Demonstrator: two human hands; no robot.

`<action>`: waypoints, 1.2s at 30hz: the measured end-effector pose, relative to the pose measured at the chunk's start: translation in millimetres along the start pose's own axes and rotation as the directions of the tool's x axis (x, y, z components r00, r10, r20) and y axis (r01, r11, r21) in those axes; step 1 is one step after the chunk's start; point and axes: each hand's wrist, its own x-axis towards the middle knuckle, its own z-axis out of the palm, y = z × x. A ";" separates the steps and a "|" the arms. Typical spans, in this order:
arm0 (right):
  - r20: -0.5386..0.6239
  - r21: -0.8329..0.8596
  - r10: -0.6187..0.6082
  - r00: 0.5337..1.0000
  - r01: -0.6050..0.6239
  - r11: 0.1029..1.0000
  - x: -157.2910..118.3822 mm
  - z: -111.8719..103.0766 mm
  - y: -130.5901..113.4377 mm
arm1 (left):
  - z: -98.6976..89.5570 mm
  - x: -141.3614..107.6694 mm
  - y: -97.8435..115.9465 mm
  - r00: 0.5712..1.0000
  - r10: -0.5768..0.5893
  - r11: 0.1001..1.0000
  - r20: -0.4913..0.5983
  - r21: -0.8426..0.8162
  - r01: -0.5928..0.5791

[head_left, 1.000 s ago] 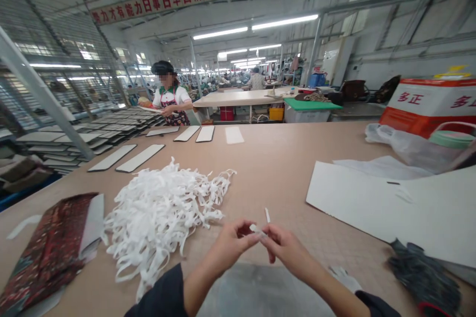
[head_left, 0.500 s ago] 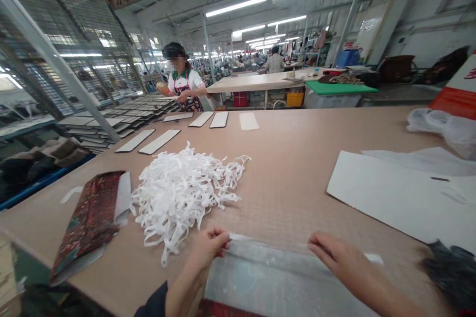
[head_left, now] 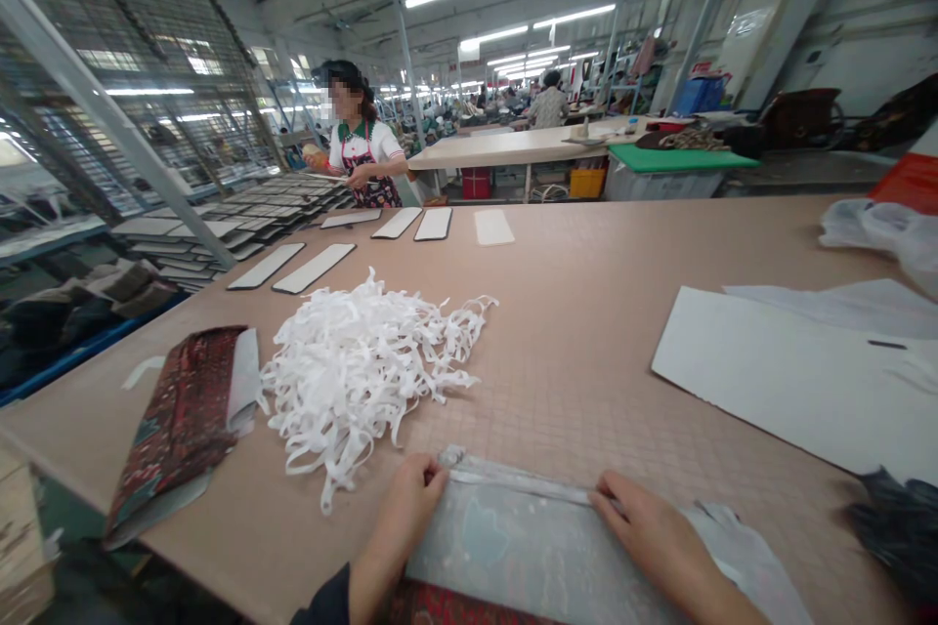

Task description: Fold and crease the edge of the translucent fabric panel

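On the table (head_left: 586, 312), left hand (head_left: 400, 518) and right hand (head_left: 645, 532) fingers seem clamped on plastic sheeting (head_left: 513, 547) beside white strips (head_left: 352, 371).

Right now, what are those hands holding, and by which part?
The left hand and right hand hold a cloudy plastic sheet by its far edge, one near each end.

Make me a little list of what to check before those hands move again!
1. Left hand and right hand both on the top edge of the pale grey translucent sheet: ok.
2. Thin white strip lying straight along that edge: ok.
3. Strip stuck to the sheet: cannot tell.
4. Sheet's top corner by the left hand lying flat: not ok, it looks bunched.
5. Tangled pile of white ribbon strips apart from the sheet: ok.
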 end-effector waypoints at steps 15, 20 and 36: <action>0.032 0.049 0.022 0.999 -0.024 0.998 2.2 -12.8 -4.4 | -6.4 0.8 13.8 0.998 -0.023 0.970 0.055 0.241 0.009; 0.045 0.023 0.045 0.998 -0.046 0.999 3.1 -11.4 -4.9 | -6.3 -4.7 21.7 0.998 0.049 0.929 0.024 0.365 -0.055; 0.081 -0.119 0.093 0.992 -0.083 0.989 1.4 -17.5 -17.3 | 2.1 -32.6 34.3 0.834 0.442 0.427 0.330 0.740 -0.519</action>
